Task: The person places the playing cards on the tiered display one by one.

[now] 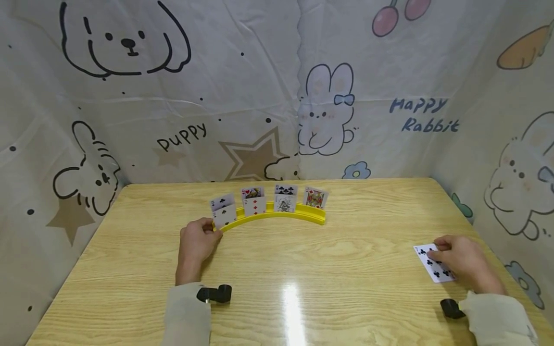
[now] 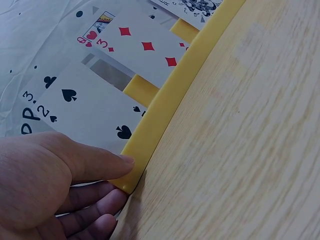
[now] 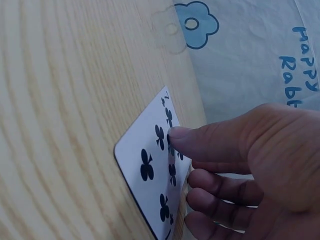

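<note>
A curved yellow card holder (image 1: 313, 214) stands toward the back of the table with playing cards upright in it. At its left end my left hand (image 1: 196, 242) grips it, the thumb (image 2: 117, 165) pressed on the front face. Just above that hand is a two of spades (image 2: 90, 105), overlapping a three of clubs. Farther along, a three of diamonds (image 1: 254, 206) covers part of a queen of hearts, and a joker (image 1: 284, 203) partly hides a clubs card. Over at the right, my right hand (image 1: 465, 259) pinches a seven of clubs (image 1: 434, 269), thumb on its face.
A red-suited face card (image 1: 315, 197) stands alone at the holder's right end. Behind the wooden table (image 1: 346, 269) and along its sides hangs a printed cloth (image 1: 242, 96). Glare lies on the front of the tabletop.
</note>
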Demonstrator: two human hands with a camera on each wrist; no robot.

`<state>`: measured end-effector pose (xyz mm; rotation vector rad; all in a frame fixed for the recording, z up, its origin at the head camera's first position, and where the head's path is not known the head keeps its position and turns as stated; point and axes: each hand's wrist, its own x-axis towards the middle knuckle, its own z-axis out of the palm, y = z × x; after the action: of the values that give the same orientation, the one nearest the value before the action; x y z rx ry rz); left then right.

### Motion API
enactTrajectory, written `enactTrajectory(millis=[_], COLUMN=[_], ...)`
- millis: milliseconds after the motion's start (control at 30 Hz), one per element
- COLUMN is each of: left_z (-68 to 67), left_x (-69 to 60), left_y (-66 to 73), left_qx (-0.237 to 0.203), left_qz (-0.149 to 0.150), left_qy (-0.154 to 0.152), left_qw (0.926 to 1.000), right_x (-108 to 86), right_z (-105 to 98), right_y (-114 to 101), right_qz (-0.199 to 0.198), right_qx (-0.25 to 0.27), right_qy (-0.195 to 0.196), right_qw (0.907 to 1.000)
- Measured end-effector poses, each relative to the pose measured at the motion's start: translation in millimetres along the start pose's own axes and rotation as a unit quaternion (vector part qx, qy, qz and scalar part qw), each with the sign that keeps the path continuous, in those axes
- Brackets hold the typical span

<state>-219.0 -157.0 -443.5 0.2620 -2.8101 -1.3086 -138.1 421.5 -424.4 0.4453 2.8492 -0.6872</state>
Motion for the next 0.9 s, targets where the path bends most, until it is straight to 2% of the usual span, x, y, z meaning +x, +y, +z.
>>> enactTrajectory(millis=[233,533,700,900], left_z=[0.2,0.4,0.9,0.6], left_x=[1.2,0.2,-0.2,-0.2], left_y=[0.0,0.4,0.8,2.2], left_qx=[0.003,0.0,0.002,0.002], left_qz=[-0.001,-0.015,-0.016,-0.014], left_qy=[-0.002,-0.008,-0.006,-0.003], left_qw=[1.0,0.9999,0.9999,0.9999], right_x=[3.2,3.8,4.5,4.3], right_z=[0.2,5.5,6.1,3.3], right_y=[-1.1,-4.6,-2.6,-0.3], right_qz=[0.01,0.022,0.027,0.007], right_qx=[-0.002,0.01,0.031,0.05], right_qy=[-0.007,0.03,0.027,0.017], right_qw=[0.9999,0.9993,0.9988,0.9986])
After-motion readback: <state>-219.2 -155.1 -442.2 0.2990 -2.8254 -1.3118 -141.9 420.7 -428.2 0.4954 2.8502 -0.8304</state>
